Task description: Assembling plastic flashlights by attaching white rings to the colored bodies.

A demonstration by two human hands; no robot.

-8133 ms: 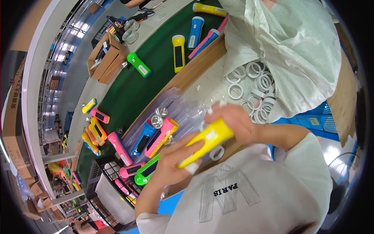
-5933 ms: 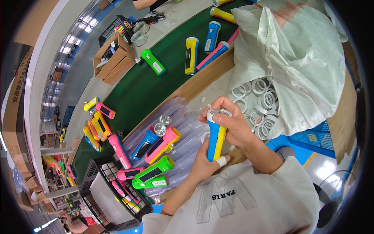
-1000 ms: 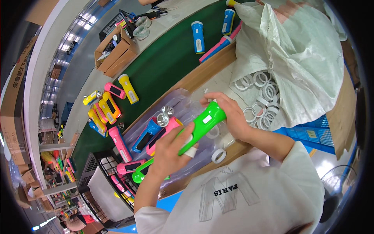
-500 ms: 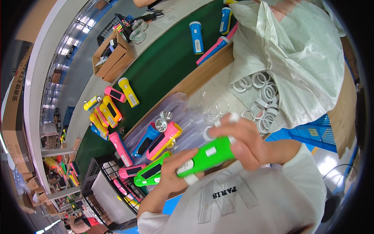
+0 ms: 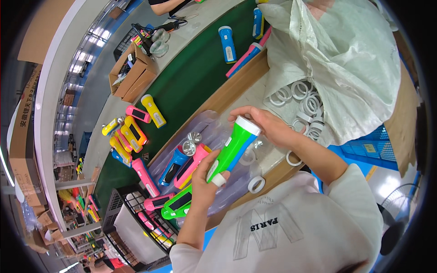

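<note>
My left hand [image 5: 204,182] is wrapped round the body of a green flashlight [image 5: 231,148] with a blue side stripe. The flashlight is tilted, its white-ringed head up and to the right. A white band sits on a left-hand digit. My right hand [image 5: 272,127] curves round the far side of the white head, its fingers partly hidden behind it. Below the right forearm lie loose white rings [image 5: 256,184]. Beside my left hand are another green flashlight [image 5: 178,204], a pink one [image 5: 193,166] and a blue one [image 5: 174,167], on clear plastic wrap.
A white woven sack [image 5: 337,77] spills several white rings [image 5: 311,105] at the right. More flashlights lie on the green belt [image 5: 191,68] beyond the wooden ledge [image 5: 214,98]. A black crate [image 5: 119,204] stands at lower left, an open cardboard box [image 5: 134,77] farther back.
The green flashlight has swung to a steeper tilt, and its white head now shows. My right hand has moved up and round to the head. A white ring now lies near the ledge edge.
</note>
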